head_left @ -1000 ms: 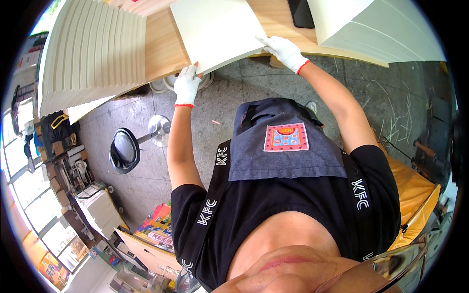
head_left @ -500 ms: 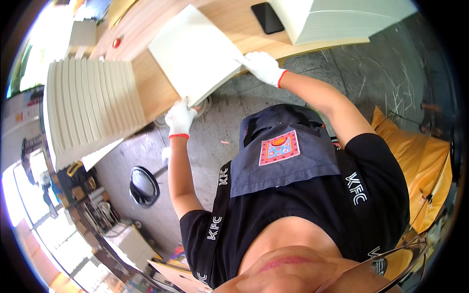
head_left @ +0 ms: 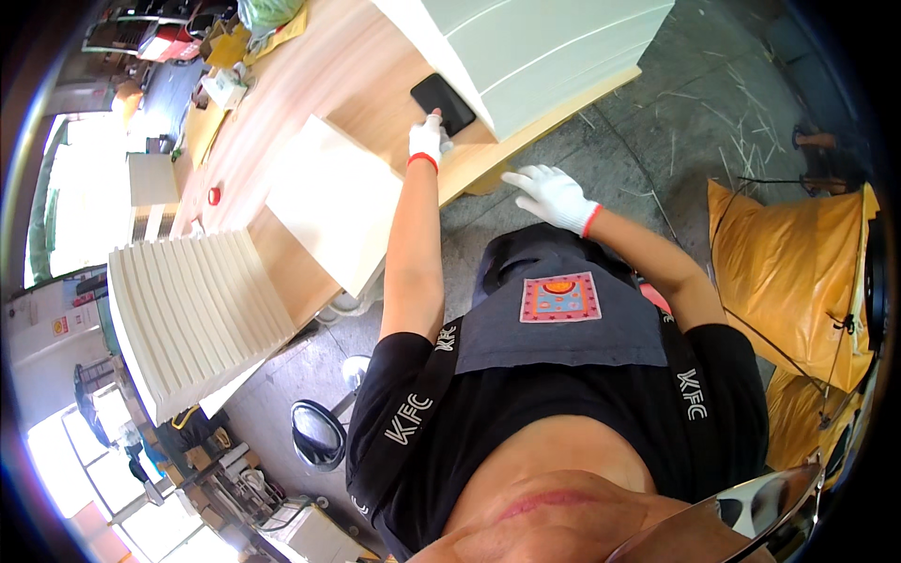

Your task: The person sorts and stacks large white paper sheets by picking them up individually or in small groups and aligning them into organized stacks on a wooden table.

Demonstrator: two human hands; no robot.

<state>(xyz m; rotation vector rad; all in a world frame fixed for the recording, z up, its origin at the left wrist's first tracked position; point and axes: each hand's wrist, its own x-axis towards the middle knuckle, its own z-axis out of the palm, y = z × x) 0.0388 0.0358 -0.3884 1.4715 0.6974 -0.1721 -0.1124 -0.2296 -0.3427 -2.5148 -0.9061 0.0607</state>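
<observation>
My left hand (head_left: 427, 143), in a white knit glove with a red cuff, reaches across the table to a black phone (head_left: 441, 103). One bare fingertip is stretched out at the phone's lower edge and seems to touch its dark screen; the other fingers are partly hidden. My right hand (head_left: 556, 199), gloved the same way, hovers off the table edge in front of my apron with its fingers spread and nothing in it. A stack of white paper sheets (head_left: 333, 202) lies on the table, left of my left forearm.
A tall stack of pale paper (head_left: 554, 56) stands right of the phone. At the left, a staggered paper stack (head_left: 197, 319) covers the table's end. A small red object (head_left: 214, 196) lies farther back. A round stool (head_left: 319, 434) and yellow sacks (head_left: 788, 272) stand on the floor.
Both hands have left the edges of the white sheets. My left hand has moved right to the phone; my right hand has drawn back toward my body. The view has shifted.
</observation>
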